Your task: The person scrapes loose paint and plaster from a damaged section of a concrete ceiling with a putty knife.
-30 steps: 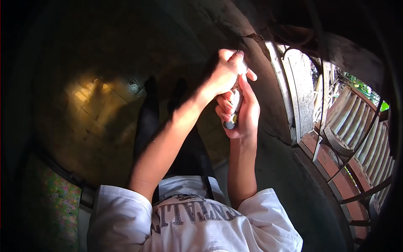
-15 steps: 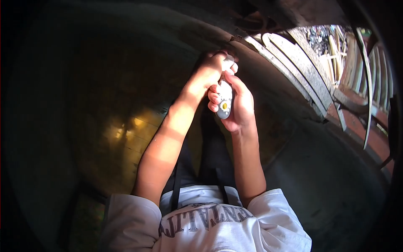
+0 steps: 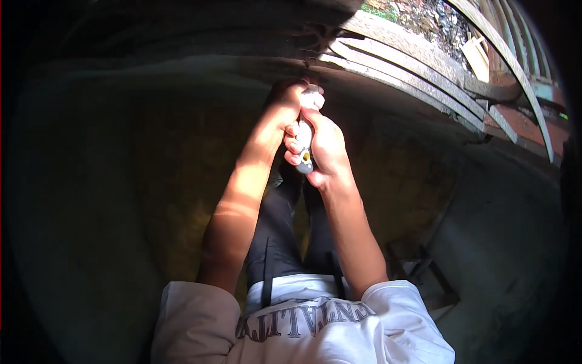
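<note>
My right hand (image 3: 327,145) is closed around a grey object printed with white daisies (image 3: 305,165). Its rounded lower end sticks out below my fingers, and its exact kind does not show. Just above, my left hand (image 3: 291,100) is closed at the far end of the same object, where something pale and sunlit shows between the fingers. The two hands touch or nearly touch. Shadow hides much of my left hand's back and the object's far tip.
Curved wooden slats (image 3: 418,85) cross an opening at the upper right, with rubble (image 3: 430,30) outside in daylight. A dark wooden frame (image 3: 445,285) stands low on the right. Dark wall and floor surround my legs (image 3: 276,236).
Both hands, still on the daisy-printed object, appear slightly further left in view. My head view has shifted, bringing the slats across differently and the low wooden frame into sight.
</note>
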### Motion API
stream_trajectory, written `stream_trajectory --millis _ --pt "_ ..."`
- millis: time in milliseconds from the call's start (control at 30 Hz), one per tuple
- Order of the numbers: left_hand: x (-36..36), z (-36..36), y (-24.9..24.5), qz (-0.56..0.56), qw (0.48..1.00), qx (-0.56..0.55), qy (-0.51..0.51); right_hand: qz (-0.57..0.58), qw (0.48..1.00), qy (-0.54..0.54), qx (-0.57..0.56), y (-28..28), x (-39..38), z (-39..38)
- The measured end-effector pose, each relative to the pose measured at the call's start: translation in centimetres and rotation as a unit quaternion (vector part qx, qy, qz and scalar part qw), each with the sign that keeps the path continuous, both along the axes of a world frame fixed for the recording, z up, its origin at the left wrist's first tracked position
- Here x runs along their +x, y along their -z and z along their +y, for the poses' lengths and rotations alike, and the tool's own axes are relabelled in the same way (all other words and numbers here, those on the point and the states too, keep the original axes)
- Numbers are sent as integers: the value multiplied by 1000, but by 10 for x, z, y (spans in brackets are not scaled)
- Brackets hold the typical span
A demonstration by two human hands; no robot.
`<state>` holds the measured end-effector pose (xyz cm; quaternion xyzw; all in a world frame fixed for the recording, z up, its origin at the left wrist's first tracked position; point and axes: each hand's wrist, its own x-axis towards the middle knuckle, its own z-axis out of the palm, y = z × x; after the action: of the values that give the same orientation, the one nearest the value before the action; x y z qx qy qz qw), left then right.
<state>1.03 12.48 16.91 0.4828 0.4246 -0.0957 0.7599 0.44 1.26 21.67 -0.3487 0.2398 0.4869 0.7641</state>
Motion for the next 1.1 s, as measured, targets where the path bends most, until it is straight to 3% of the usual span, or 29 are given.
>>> stream_trajectory --millis 133,233,267,333,567,633,767,800,900,933,1033,1100 --pt "-1 10 7 -5 999 -46 21 -41 999 -24 -25 -9 1 4" --pt "6 2 8 -2 999 -28 -43 -65 998 -15 -20 -11 -1 5" --pt "4 3 7 -20 1000 2 -21 -69 997 1 -23 -11 -3 6" --pt "0 12 4 -29 998 -39 32 -83 996 15 -32 -15 -5 6" --pt "11 25 18 -23 994 37 97 -87 991 71 -67 -18 -11 22" --pt "8 17 3 1 994 35 107 -91 993 68 -29 -8 -14 17" --pt "11 8 -1 -98 992 -38 65 -85 989 72 -98 -24 -17 19" --pt "12 5 -7 -44 997 6 64 -116 985 41 -121 -21 -13 20" --pt "13 0 -23 -21 993 75 93 -102 990 51 -82 -12 -11 15" --pt "9 9 -21 19 990 6 141 -124 988 54 -71 -9 -14 16" --pt "19 1 -23 3 999 -2 32 -87 989 68 -102 -27 -13 21" --pt "15 1 -7 -52 986 122 100 -76 990 41 -108 -11 -6 15"
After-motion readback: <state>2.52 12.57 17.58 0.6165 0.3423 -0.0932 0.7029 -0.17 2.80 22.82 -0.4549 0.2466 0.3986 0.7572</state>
